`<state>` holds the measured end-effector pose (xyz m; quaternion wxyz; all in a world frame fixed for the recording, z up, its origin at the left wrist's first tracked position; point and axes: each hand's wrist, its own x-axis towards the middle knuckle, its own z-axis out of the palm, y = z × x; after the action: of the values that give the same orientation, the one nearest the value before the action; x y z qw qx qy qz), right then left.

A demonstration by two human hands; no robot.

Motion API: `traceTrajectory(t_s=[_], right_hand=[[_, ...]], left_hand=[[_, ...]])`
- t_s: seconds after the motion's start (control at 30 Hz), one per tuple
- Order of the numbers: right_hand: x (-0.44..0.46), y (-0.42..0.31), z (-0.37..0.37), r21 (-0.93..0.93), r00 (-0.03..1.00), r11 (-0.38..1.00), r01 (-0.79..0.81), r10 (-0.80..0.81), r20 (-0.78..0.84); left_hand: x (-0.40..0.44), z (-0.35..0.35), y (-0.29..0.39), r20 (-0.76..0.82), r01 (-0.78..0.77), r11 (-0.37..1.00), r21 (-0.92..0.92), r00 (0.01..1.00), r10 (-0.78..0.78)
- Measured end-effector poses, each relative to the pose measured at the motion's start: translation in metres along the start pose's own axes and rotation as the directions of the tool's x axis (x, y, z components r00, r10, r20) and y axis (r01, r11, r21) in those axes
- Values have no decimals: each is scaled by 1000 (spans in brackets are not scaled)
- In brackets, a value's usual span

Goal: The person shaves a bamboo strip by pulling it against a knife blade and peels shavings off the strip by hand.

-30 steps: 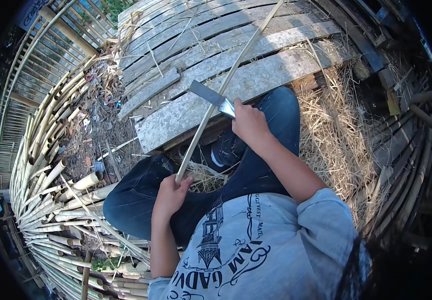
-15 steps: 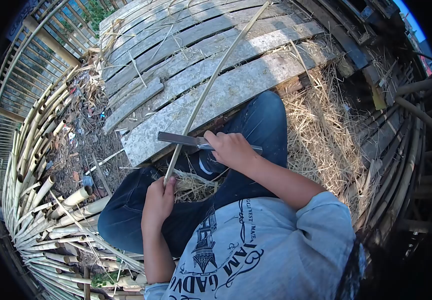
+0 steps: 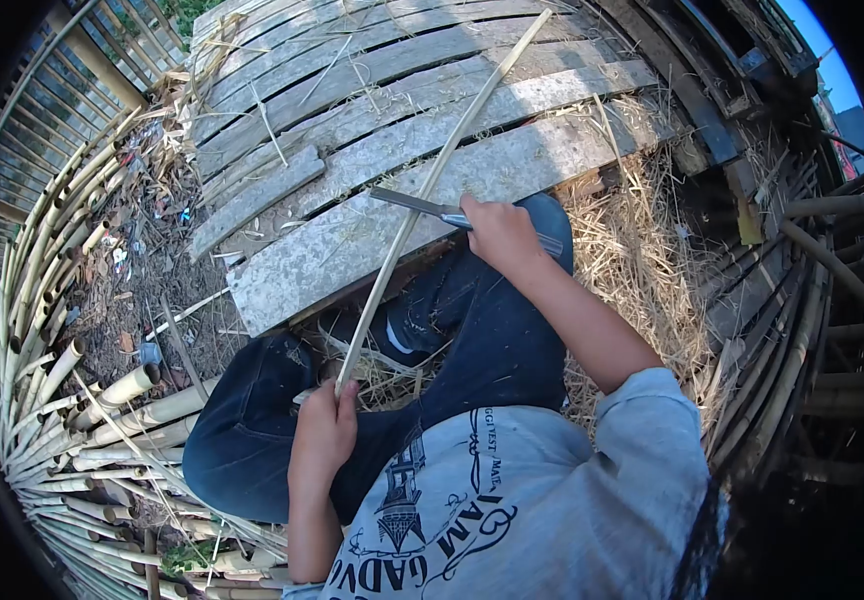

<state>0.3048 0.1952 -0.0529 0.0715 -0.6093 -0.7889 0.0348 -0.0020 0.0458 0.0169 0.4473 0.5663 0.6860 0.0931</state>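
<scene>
Left grip [image 3: 324,428] closed around pale strip [image 3: 380,289], right grip [image 3: 503,234] around knife [image 3: 440,211], handle [image 3: 551,244] partly covered, blade [image 3: 400,200] foreshortened

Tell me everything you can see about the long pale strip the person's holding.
The strip is long, narrow and straw-coloured, apparently split bamboo, in one unbroken length with a slight bend in this view. The left hand grips its near end; from there it slants away rightward over the wooden boards. The bladed metal tool in the right hand crosses it; firm contact can't be confirmed.
</scene>
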Motion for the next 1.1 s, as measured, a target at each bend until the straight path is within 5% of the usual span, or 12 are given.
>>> traceTrajectory(t_s=[0.17, 0.27, 0.37, 0.43, 0.5, 0.73, 0.83, 0.87, 1.1], right_hand=[[-6, -34, -19, 91, 997, 995, -34, 27, 78], [-18, -70, -21, 84, 972, 979, 188, -198, 129], [-3, -42, -3, 10, 965, 965, 261, -261, 34], [22, -7, -3, -74, 996, 993, -90, 91, 20], [38, 37, -8, -112, 968, 962, -248, 249, -6], [-6, -38, -18, 83, 971, 986, 145, -158, 180], [6, -13, 0, 79, 984, 985, 150, -157, 82], [17, 0, 5, 51, 994, 998, 42, -47, 100], [13, -33, -26, -14, 992, 995, 103, -102, 76]], left_hand=[[9, 4, 1, 17, -46, 997, -55, 999, 47], [12, 4, 3, 28, -46, 997, -63, 998, 47], [8, -6, 2, 65, -4, 999, -49, 998, 7], [3, -6, -3, 91, 40, 998, -40, 995, -36], [-1, 0, -11, 55, 4, 997, -74, 999, 0], [5, -6, -5, 41, 25, 997, -78, 999, -21], [-4, -9, -9, 32, 25, 998, -62, 999, -23], [-5, -8, -7, 20, 26, 998, -59, 999, -25], [8, -17, 1, 15, 10, 1000, -17, 1000, -10]])
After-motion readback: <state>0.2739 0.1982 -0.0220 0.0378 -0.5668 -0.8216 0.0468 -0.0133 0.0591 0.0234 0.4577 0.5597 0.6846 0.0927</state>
